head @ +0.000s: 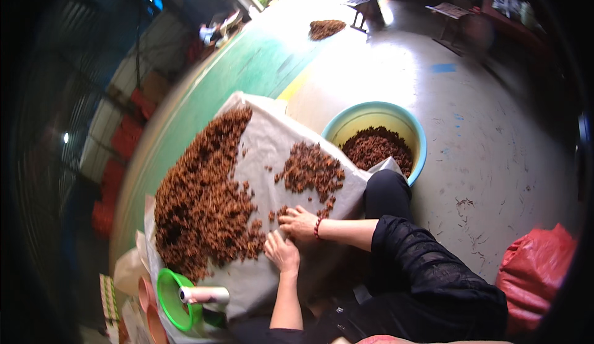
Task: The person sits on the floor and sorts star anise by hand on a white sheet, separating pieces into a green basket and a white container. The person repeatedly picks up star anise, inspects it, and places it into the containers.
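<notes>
My left hand (pixel 282 252) lies at the near right edge of a large heap of reddish-brown dried pods, likely star anise (pixel 204 190), on a sheet-covered table (pixel 260 144). My right hand (pixel 299 223), with a beaded bracelet at the wrist, rests on the sheet just beyond it, beside a few loose pods. The hands are close together, and their fingertips are partly hidden, so whether they pinch any pods cannot be told. Beyond my right hand lies a smaller scattered pile of pods (pixel 311 167).
A blue-rimmed plastic tub (pixel 420 144) holding pods stands on the floor beyond my knee. A green plastic basin (pixel 172 297) and a pale cylinder (pixel 209 295) are at the near left. A red woven sack (pixel 533 274) stands right. Another pile (pixel 326 29) lies farther off.
</notes>
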Demonstrator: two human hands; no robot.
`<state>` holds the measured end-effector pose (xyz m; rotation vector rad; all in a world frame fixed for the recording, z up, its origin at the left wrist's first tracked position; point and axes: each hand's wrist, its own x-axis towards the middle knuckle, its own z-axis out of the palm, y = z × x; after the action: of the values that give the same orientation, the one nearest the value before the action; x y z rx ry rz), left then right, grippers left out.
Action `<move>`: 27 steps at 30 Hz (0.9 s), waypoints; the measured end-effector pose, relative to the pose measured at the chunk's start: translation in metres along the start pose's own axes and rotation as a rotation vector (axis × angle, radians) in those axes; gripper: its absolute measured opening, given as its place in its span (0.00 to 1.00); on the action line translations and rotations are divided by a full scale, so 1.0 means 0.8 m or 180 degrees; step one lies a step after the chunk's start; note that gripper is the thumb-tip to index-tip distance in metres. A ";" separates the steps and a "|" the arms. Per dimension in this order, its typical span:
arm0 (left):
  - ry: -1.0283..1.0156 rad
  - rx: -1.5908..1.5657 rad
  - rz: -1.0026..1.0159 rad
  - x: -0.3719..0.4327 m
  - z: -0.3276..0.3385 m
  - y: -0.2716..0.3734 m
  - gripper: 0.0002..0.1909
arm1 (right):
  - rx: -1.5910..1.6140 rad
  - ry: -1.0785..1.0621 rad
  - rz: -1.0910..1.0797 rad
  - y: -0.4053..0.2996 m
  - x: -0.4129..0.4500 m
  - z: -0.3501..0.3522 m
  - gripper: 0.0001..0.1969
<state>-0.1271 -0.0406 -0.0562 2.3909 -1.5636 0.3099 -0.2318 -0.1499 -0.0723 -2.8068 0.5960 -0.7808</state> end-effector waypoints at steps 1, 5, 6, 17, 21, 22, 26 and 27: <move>-0.0381 -0.0311 0.0229 -0.011 0.008 -0.020 0.26 | -0.0241 -0.0022 -0.0051 -0.009 0.001 -0.005 0.16; 0.0185 -0.0730 0.0703 -0.025 0.007 -0.005 0.25 | -0.0143 0.0601 0.0043 0.028 0.005 -0.009 0.12; 0.0241 -0.0827 0.0505 -0.029 0.003 -0.004 0.25 | 0.0141 0.0878 -0.0240 0.046 0.002 -0.016 0.06; 0.0951 -0.0993 -0.0175 -0.024 -0.028 -0.071 0.07 | 0.0836 -0.0002 -0.0029 0.028 0.030 -0.011 0.09; 0.1293 -0.0555 0.0032 0.036 -0.034 -0.077 0.05 | 0.1044 0.0581 0.0514 0.031 0.042 -0.040 0.09; 0.1048 -0.0471 -0.0086 0.053 -0.036 -0.077 0.06 | 0.0842 0.0458 0.0477 0.038 0.040 -0.040 0.10; 0.0204 0.0054 -0.0421 0.097 0.000 -0.091 0.16 | 0.0620 0.0520 -0.0214 0.040 0.031 -0.027 0.13; -0.0181 0.0009 -0.0510 0.101 0.007 -0.093 0.17 | 0.0714 0.0607 -0.0255 0.034 0.031 -0.030 0.12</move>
<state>-0.0271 -0.0834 -0.0436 2.5290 -1.3837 0.2131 -0.2341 -0.1865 -0.0476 -2.5832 0.3962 -1.0682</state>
